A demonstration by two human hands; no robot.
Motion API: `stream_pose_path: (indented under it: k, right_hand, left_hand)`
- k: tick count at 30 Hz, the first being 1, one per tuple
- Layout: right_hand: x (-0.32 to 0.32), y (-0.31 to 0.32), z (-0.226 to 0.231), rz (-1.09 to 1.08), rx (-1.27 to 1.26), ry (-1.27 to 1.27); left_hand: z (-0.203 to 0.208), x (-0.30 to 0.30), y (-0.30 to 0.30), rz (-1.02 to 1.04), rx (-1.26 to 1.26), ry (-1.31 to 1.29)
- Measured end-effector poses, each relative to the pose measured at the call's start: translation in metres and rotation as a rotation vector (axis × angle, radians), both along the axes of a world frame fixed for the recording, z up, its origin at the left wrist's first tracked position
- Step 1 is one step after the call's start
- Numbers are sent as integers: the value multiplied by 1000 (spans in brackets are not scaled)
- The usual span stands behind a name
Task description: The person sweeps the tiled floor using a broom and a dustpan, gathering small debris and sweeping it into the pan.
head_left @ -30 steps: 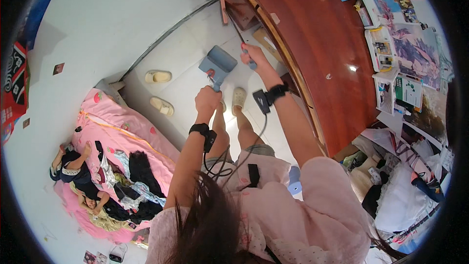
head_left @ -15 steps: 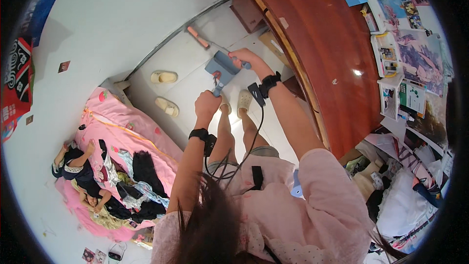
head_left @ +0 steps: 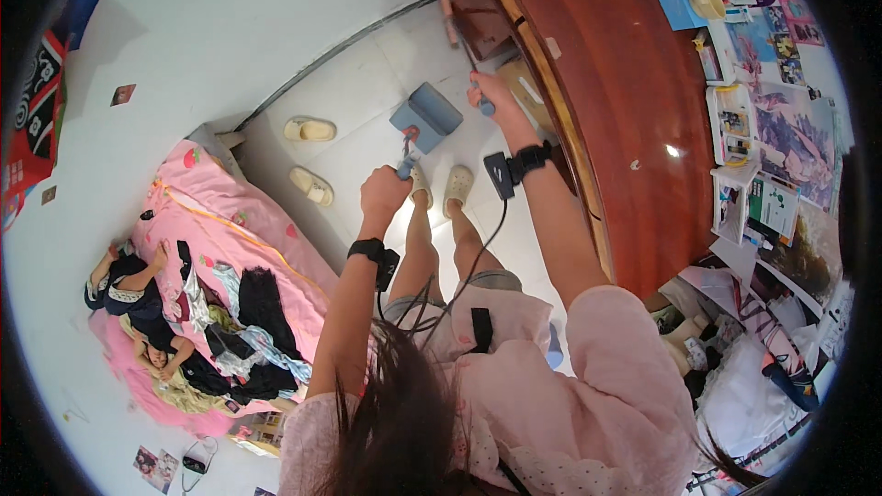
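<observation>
My left hand [head_left: 386, 191] is closed around the end of the handle of a blue-grey dustpan [head_left: 439, 114]. The pan lies on or just over the floor tiles in front of my feet, with a reddish part where the handle joins it. Out to the right, my right hand [head_left: 496, 95] grips the thin handle of a small broom, whose orange-pink head [head_left: 447, 20] reaches the far corner between the wall and the brown box. The two tools are apart. Whether the broom head touches the floor I cannot tell.
A long reddish-brown table [head_left: 606, 110] runs along the right, with boxes [head_left: 524, 87] under its edge. Two cream slippers [head_left: 310, 129] lie on the floor at left. A pink bed [head_left: 248, 220] holds clothes and a doll-like figure. A cable [head_left: 487, 257] hangs between my wrists.
My right hand has moved away and to the right, carrying the broom from beside the dustpan into the far corner. The dustpan and left hand have barely shifted.
</observation>
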State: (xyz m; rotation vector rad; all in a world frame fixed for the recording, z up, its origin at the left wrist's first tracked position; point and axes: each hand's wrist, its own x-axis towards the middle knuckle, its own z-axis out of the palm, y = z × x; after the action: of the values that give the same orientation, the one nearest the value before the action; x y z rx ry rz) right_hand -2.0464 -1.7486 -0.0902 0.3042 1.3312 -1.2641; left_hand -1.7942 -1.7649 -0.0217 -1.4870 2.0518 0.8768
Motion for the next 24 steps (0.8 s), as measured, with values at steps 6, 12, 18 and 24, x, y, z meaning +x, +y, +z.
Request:
stream_pose_path:
  k: [6, 12, 18, 24]
  right_hand:
    - [-6, -44, -33, 415, -19, 298]
    - [38, -17, -18, 841, -31, 380]
    - [93, -11, -2, 1158, -52, 496]
    - [147, -54, -2, 1384, -94, 777]
  left_hand:
    - [-3, -6, 14, 5, 14, 26]
    - [0, 5, 12, 25, 39, -12]
    - [-6, 6, 16, 28, 35, 25]
    - [-2, 8, 24, 13, 63, 2]
